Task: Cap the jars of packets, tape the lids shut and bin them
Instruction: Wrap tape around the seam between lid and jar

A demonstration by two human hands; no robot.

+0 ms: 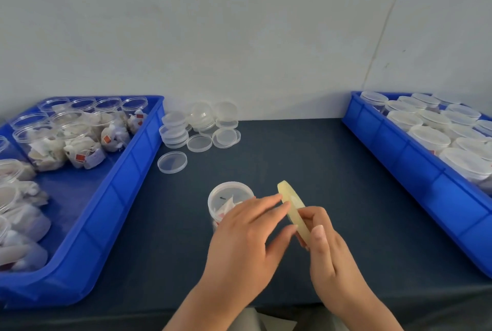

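A clear jar of packets (226,199) stands capped on the dark table in front of me, partly hidden behind my left hand (247,237). My right hand (323,243) grips a pale yellow roll of tape (292,208) held on edge just right of the jar. The straight fingers of my left hand touch the side of the roll. A blue bin (127,184) on the left holds several open jars of packets (80,144). The blue bin (399,160) on the right holds several capped jars (431,133).
Several loose clear lids (199,128) lie stacked and scattered at the back of the table near the wall, with one lid (172,162) closer to me. A pale wall rises behind the table. The table's front edge runs just under my forearms.
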